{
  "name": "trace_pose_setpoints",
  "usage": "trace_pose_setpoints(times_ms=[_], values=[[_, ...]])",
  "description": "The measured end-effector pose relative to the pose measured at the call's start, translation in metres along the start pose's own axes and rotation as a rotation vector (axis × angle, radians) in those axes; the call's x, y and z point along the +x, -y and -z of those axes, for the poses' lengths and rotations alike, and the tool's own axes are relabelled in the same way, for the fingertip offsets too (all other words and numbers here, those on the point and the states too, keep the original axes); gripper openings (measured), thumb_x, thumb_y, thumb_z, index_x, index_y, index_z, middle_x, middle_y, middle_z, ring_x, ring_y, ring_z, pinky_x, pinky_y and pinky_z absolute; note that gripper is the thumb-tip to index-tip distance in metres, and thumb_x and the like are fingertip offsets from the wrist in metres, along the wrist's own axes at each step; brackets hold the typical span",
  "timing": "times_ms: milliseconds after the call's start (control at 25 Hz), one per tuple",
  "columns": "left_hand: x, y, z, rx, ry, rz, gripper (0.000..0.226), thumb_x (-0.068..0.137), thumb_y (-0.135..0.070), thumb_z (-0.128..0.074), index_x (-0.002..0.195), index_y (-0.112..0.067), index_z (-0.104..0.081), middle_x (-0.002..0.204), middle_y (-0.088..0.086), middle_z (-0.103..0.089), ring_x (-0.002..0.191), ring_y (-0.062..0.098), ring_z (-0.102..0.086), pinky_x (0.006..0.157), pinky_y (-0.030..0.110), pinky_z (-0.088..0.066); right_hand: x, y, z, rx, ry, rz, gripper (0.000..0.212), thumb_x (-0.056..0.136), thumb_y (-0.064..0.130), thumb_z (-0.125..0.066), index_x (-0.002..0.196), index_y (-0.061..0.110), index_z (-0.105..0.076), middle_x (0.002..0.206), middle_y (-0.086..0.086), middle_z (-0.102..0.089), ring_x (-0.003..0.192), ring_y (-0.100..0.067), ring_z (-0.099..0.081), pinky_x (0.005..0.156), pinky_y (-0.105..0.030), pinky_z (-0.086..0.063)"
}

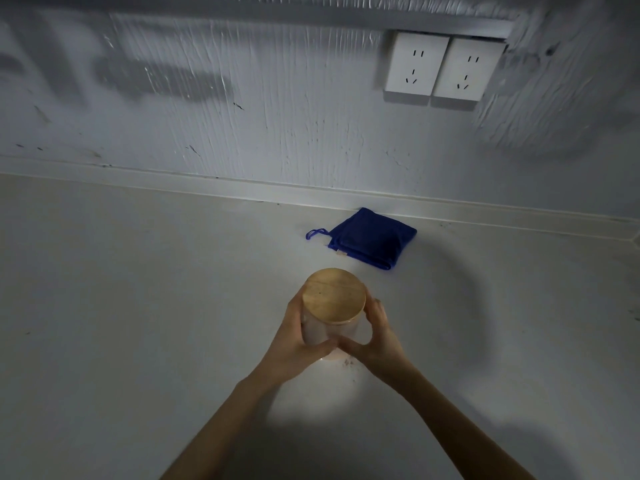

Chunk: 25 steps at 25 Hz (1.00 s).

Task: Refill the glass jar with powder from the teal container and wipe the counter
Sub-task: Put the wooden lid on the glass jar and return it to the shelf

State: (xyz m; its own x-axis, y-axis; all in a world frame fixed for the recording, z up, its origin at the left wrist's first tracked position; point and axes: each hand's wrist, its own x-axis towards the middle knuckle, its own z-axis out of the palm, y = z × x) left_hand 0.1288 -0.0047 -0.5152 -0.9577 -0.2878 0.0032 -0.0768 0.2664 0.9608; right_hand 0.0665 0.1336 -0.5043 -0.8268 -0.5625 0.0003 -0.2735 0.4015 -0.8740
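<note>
A glass jar (317,336) with a round wooden lid (334,295) stands on the pale counter (138,306) in the middle of the view. My left hand (298,344) wraps its left side and my right hand (377,336) wraps its right side, thumbs nearly meeting in front. The lid sits on the jar. A folded blue cloth (372,239) with a small loop lies behind the jar, close to the wall. A few dark specks (348,362) lie on the counter by the jar's base. No teal container is in view.
A white textured wall (277,116) rises behind the counter with a low backsplash ridge (207,183). Two white wall sockets (445,69) sit at the upper right. The scene is dim, with shadows on the right.
</note>
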Motion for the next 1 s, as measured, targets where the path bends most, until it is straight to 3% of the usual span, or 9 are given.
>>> trace_pose_setpoints(times_ms=[80,200,320,400,560,720,840,1000], values=[[-0.001,0.001,0.006,0.047,0.029,0.047,0.080,0.070,-0.014,-0.074,0.132,-0.022,-0.024,0.124,-0.008,-0.039,0.119,0.014,-0.043,0.083,0.016,-0.044,-0.004,-0.003,0.004,-0.044,0.001,0.011,0.076,0.071,0.029,-0.074,0.134,0.020,-0.032,0.121,0.009,-0.041,0.111,-0.004,-0.040,0.086,-0.007,-0.033],[0.000,-0.009,0.012,0.045,0.060,0.049,0.082,0.069,-0.019,-0.076,0.134,-0.025,-0.025,0.120,-0.010,-0.042,0.114,0.011,-0.044,0.070,0.009,-0.045,-0.002,-0.001,0.009,-0.038,-0.021,0.013,0.071,0.070,0.032,-0.075,0.130,0.019,-0.039,0.118,0.010,-0.047,0.109,-0.007,-0.046,0.097,-0.028,-0.041],[0.009,-0.034,0.020,0.027,0.079,-0.059,0.084,0.060,-0.036,-0.079,0.127,-0.038,-0.027,0.124,-0.015,-0.043,0.117,0.009,-0.042,0.091,0.018,-0.043,0.002,0.014,0.025,0.006,-0.072,0.063,0.068,0.069,0.031,-0.075,0.128,0.020,-0.041,0.121,0.005,-0.052,0.113,-0.012,-0.050,0.100,-0.035,-0.042],[0.018,-0.055,0.024,0.033,0.085,-0.122,0.080,0.058,-0.038,-0.078,0.121,-0.043,-0.029,0.122,-0.020,-0.044,0.119,0.009,-0.043,0.099,0.025,-0.039,0.006,0.030,0.043,0.035,-0.103,0.112,0.066,0.069,0.032,-0.074,0.126,0.022,-0.043,0.123,0.002,-0.054,0.113,-0.013,-0.052,0.098,-0.031,-0.044],[0.032,-0.110,0.035,-0.042,0.061,-0.227,0.074,0.051,-0.046,-0.079,0.112,-0.049,-0.038,0.120,-0.022,-0.050,0.111,0.006,-0.052,0.083,0.017,-0.050,0.010,0.088,0.089,0.112,-0.126,0.193,0.061,0.059,0.039,-0.073,0.114,0.034,-0.046,0.114,0.007,-0.058,0.105,-0.008,-0.057,0.079,-0.011,-0.048],[0.037,-0.166,0.049,-0.129,0.047,-0.344,0.068,0.049,-0.048,-0.073,0.111,-0.046,-0.045,0.119,-0.019,-0.056,0.107,0.003,-0.057,0.081,0.021,-0.053,0.012,0.146,0.127,0.110,-0.146,0.302,0.058,0.053,0.044,-0.073,0.103,0.046,-0.046,0.115,0.011,-0.055,0.103,-0.005,-0.057,0.079,-0.016,-0.051],[0.038,-0.215,0.065,-0.121,0.064,-0.449,0.065,0.050,-0.049,-0.069,0.112,-0.044,-0.047,0.112,-0.027,-0.059,0.103,-0.005,-0.056,0.075,0.012,-0.050,0.010,0.187,0.157,0.089,-0.181,0.371,0.053,0.060,0.035,-0.076,0.103,0.044,-0.047,0.110,0.022,-0.052,0.094,0.008,-0.053,0.069,-0.009,-0.050],[0.038,-0.279,0.083,-0.062,0.048,-0.595,0.068,0.057,-0.051,-0.066,0.120,-0.040,-0.045,0.118,-0.025,-0.055,0.104,-0.005,-0.056,0.073,0.007,-0.048,0.006,0.243,0.192,0.024,-0.246,0.463,0.073,0.050,0.052,-0.067,0.118,0.028,-0.055,0.111,0.022,-0.059,0.098,0.006,-0.056,0.073,-0.011,-0.050]])
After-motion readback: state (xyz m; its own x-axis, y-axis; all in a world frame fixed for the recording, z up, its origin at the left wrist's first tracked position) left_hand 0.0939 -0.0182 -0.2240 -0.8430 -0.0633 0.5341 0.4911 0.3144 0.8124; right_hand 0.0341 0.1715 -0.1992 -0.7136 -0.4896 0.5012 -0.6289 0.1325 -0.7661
